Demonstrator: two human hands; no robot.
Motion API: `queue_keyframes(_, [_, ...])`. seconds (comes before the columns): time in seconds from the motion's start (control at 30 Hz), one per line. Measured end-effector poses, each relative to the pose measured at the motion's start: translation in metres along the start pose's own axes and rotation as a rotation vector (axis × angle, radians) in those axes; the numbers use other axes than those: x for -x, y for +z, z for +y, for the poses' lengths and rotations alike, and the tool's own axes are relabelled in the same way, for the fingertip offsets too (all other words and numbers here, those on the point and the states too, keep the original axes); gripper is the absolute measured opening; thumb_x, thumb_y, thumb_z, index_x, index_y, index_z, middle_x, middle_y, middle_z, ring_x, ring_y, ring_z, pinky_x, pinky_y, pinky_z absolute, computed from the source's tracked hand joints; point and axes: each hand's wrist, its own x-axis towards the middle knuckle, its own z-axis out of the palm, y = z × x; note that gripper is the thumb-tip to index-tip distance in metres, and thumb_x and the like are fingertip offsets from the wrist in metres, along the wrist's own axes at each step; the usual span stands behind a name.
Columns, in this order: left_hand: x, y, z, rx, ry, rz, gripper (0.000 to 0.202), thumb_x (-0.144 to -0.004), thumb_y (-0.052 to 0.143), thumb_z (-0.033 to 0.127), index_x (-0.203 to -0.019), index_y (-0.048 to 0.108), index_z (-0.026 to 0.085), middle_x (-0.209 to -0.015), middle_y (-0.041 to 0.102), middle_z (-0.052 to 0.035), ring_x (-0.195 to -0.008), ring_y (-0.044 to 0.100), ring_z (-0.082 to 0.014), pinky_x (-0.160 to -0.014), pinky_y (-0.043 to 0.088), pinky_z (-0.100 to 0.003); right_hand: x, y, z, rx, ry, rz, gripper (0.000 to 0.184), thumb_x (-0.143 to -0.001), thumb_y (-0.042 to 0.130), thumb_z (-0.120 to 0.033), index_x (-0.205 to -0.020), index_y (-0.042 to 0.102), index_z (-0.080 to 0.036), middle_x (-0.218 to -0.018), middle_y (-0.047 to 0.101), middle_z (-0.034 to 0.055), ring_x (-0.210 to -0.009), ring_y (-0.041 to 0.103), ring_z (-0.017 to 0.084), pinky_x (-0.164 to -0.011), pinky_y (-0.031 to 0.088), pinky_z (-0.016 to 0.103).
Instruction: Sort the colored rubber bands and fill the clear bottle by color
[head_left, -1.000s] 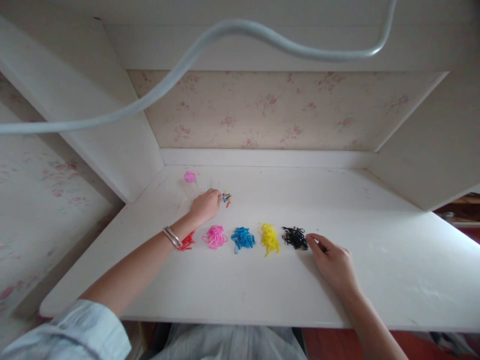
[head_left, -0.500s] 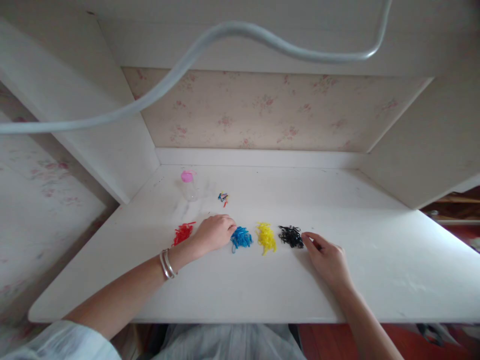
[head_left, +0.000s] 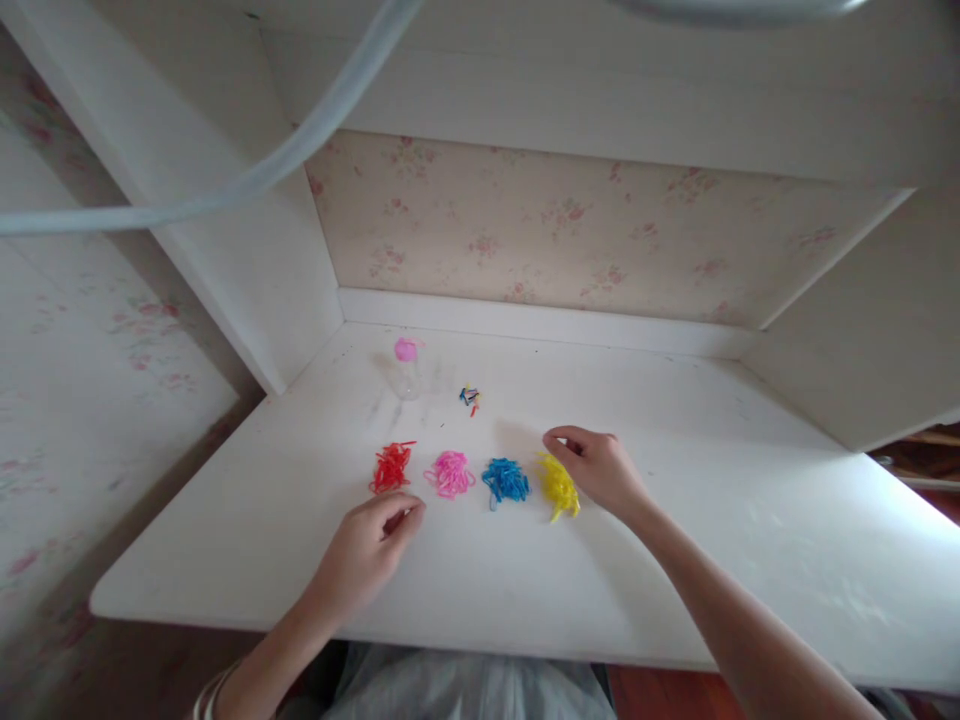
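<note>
Four small heaps of little elastic bands lie in a row on the white desk (head_left: 712, 560): red (head_left: 391, 467), pink (head_left: 450, 473), blue (head_left: 505, 480) and yellow (head_left: 559, 487). My left hand (head_left: 371, 550) rests just below the red heap, its fingers curled with thumb against forefinger; nothing shows in them. My right hand (head_left: 600, 468) hovers right of the yellow heap and hides the black heap under it. Its fingers are bent, forefinger and thumb drawn together, pointing left. A tiny mixed cluster of bands (head_left: 470, 398) lies further back.
A small clear bottle with a pink cap (head_left: 406, 365) stands at the back left. White cabinet walls close in on both sides, flowered wallpaper behind. A pale cable (head_left: 247, 180) hangs across the top left.
My left hand has pulled back from the mixed cluster, past the pink heap, to below the red one. My right hand has moved left and forward over the black heap. The camera shifted.
</note>
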Motion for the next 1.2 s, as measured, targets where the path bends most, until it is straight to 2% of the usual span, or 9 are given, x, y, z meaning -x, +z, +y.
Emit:
queue_keyframes(0.1, [0.014, 0.003, -0.010, 0.062, -0.045, 0.045, 0.023, -0.088, 0.047, 0.035, -0.086, 0.066, 0.022, -0.080, 0.067, -0.0003, -0.069, 0.059, -0.0133, -0.065, 0.046, -0.022, -0.031, 0.026, -0.037, 0.127, -0.056, -0.151, 0.032, -0.083, 0.045, -0.042, -0.094, 0.071, -0.028, -0.074, 0.068, 0.0008, -0.066, 0.060, 0.014, -0.060, 0.039, 0.022])
queue_keyframes(0.2, [0.015, 0.002, -0.013, 0.110, -0.032, 0.029, 0.023, -0.088, 0.046, 0.036, -0.086, 0.066, 0.022, -0.080, 0.066, -0.0014, -0.069, 0.058, -0.0140, -0.064, 0.046, -0.023, -0.056, 0.053, -0.060, 0.285, -0.012, -0.241, 0.034, -0.084, 0.044, -0.044, -0.100, 0.070, -0.029, -0.090, 0.070, 0.0041, -0.082, 0.062, 0.018, -0.068, 0.040, 0.025])
queue_keyframes(0.33, [0.010, -0.001, -0.013, 0.163, -0.024, 0.004, 0.024, -0.089, 0.046, 0.035, -0.088, 0.066, 0.022, -0.081, 0.066, -0.0020, -0.070, 0.058, -0.0139, -0.064, 0.045, -0.023, -0.075, 0.078, -0.072, 0.361, 0.029, -0.249, 0.039, -0.084, 0.044, -0.046, -0.105, 0.069, -0.025, -0.098, 0.069, 0.0099, -0.089, 0.062, 0.023, -0.074, 0.042, 0.030])
queue_keyframes(0.5, [0.011, -0.003, -0.013, 0.172, -0.012, -0.029, 0.025, -0.089, 0.045, 0.035, -0.085, 0.066, 0.022, -0.079, 0.065, -0.0022, -0.069, 0.057, -0.0141, -0.063, 0.044, -0.023, -0.084, 0.089, -0.074, 0.409, 0.021, -0.245, 0.040, -0.089, 0.035, -0.038, -0.104, 0.068, -0.022, -0.100, 0.068, 0.0126, -0.091, 0.062, 0.024, -0.076, 0.042, 0.033])
queue_keyframes(0.73, [0.012, -0.006, -0.012, 0.171, -0.009, -0.046, 0.028, -0.090, 0.043, 0.037, -0.081, 0.064, 0.021, -0.077, 0.063, -0.0027, -0.069, 0.056, -0.0141, -0.063, 0.042, -0.023, -0.073, 0.084, -0.083, 0.405, -0.068, -0.272, 0.040, -0.093, 0.032, -0.037, -0.102, 0.068, -0.023, -0.098, 0.069, 0.0096, -0.090, 0.063, 0.021, -0.073, 0.041, 0.028])
queue_keyframes(0.87, [0.011, -0.005, -0.010, 0.148, -0.021, -0.066, 0.029, -0.090, 0.042, 0.038, -0.083, 0.064, 0.021, -0.076, 0.062, -0.0029, -0.068, 0.055, -0.0147, -0.061, 0.041, -0.024, -0.056, 0.081, -0.108, 0.317, -0.231, -0.335, 0.036, -0.092, 0.036, -0.042, -0.105, 0.067, -0.030, -0.092, 0.070, 0.0025, -0.086, 0.063, 0.017, -0.070, 0.039, 0.023])
queue_keyframes(0.97, [0.012, -0.004, -0.010, 0.136, -0.029, -0.076, 0.029, -0.089, 0.042, 0.038, -0.084, 0.065, 0.021, -0.076, 0.062, -0.0033, -0.067, 0.054, -0.0147, -0.059, 0.041, -0.024, -0.044, 0.087, -0.133, 0.276, -0.348, -0.366, 0.036, -0.092, 0.035, -0.038, -0.103, 0.068, -0.028, -0.092, 0.070, 0.0027, -0.084, 0.063, 0.016, -0.069, 0.039, 0.023])
queue_keyframes(1.1, [0.012, -0.002, -0.010, 0.108, -0.020, -0.073, 0.030, -0.089, 0.042, 0.039, -0.085, 0.066, 0.021, -0.074, 0.062, -0.0031, -0.066, 0.054, -0.0147, -0.058, 0.041, -0.023, -0.037, 0.098, -0.159, 0.350, -0.399, -0.389, 0.035, -0.090, 0.036, -0.032, -0.091, 0.070, -0.024, -0.089, 0.070, 0.0045, -0.079, 0.063, 0.018, -0.065, 0.040, 0.024])
queue_keyframes(1.2, [0.012, -0.002, -0.010, 0.093, -0.014, -0.068, 0.032, -0.090, 0.041, 0.040, -0.087, 0.067, 0.021, -0.073, 0.062, -0.0029, -0.065, 0.054, -0.0145, -0.058, 0.041, -0.023, -0.033, 0.096, -0.161, 0.356, -0.408, -0.367, 0.035, -0.090, 0.035, -0.032, -0.086, 0.069, -0.023, -0.088, 0.070, 0.0046, -0.077, 0.063, 0.017, -0.064, 0.039, 0.024])
